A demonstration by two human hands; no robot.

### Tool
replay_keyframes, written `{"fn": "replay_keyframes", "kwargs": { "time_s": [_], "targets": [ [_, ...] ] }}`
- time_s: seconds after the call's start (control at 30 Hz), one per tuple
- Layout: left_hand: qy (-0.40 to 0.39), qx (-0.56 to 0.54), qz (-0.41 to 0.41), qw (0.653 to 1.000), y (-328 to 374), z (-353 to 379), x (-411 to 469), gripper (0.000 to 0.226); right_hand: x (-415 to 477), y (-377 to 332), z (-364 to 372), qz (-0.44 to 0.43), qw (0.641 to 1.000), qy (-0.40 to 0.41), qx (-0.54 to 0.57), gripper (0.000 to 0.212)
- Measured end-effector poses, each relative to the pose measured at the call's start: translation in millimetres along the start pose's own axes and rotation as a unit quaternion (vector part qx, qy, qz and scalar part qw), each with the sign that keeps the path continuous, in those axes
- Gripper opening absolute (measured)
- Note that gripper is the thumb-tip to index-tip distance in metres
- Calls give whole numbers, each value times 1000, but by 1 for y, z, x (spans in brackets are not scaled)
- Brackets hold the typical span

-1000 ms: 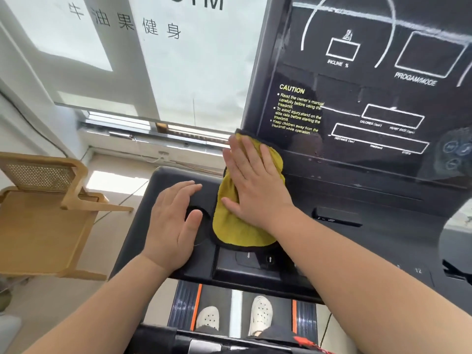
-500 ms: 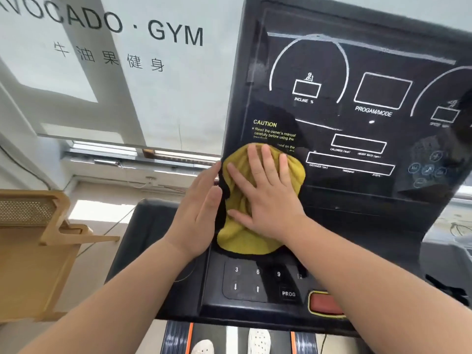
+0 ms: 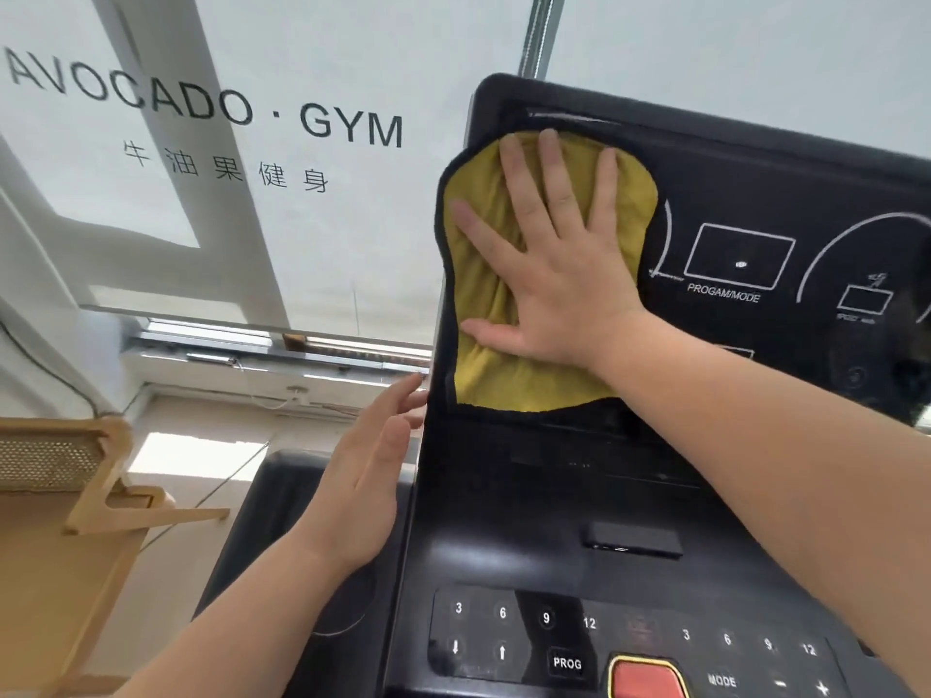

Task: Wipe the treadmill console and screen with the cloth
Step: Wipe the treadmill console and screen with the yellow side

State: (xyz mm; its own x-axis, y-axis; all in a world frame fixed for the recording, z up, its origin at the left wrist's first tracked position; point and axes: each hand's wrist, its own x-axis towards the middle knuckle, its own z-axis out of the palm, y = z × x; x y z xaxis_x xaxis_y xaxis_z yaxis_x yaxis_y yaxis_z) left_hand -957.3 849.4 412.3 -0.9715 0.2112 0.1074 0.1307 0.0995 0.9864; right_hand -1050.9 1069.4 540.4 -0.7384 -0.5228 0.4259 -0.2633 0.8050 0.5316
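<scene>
A yellow cloth (image 3: 496, 367) with a dark hem lies flat against the upper left corner of the black treadmill screen (image 3: 786, 204). My right hand (image 3: 554, 249) presses on it with the palm flat and the fingers spread. My left hand (image 3: 362, 486) is open and empty, hovering beside the left edge of the screen, fingertips near that edge. Below the screen spreads the black console (image 3: 529, 536) with number keys, a PROG key and a red stop button (image 3: 647, 680) at the bottom.
A light wooden chair (image 3: 75, 501) stands at the lower left beside the treadmill. Behind the screen hangs a white window blind (image 3: 312, 229) printed with AVOCADO · GYM. A dark side pad of the console (image 3: 262, 526) lies under my left forearm.
My right hand has slid the cloth upward from the bottom left of the screen to its top left corner. My left hand left the console pad and now hovers at the screen's edge.
</scene>
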Motion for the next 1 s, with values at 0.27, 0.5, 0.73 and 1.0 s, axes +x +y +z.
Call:
{"fn": "replay_keyframes", "kwargs": {
  "time_s": [0.27,0.5,0.73,1.0],
  "targets": [
    [49,10,44,998,8,13,5,76,-82,-54,43,-162,986,-16,29,88],
    [24,-22,15,999,20,7,17,70,-27,16,16,-180,983,14,1,87],
    [22,-15,3,1000,22,3,20,78,18,42,-7,-66,997,23,-23,93],
    [107,70,57,990,29,31,15,80,-62,-46,32,-10,999,-13,38,96]
  ]
}}
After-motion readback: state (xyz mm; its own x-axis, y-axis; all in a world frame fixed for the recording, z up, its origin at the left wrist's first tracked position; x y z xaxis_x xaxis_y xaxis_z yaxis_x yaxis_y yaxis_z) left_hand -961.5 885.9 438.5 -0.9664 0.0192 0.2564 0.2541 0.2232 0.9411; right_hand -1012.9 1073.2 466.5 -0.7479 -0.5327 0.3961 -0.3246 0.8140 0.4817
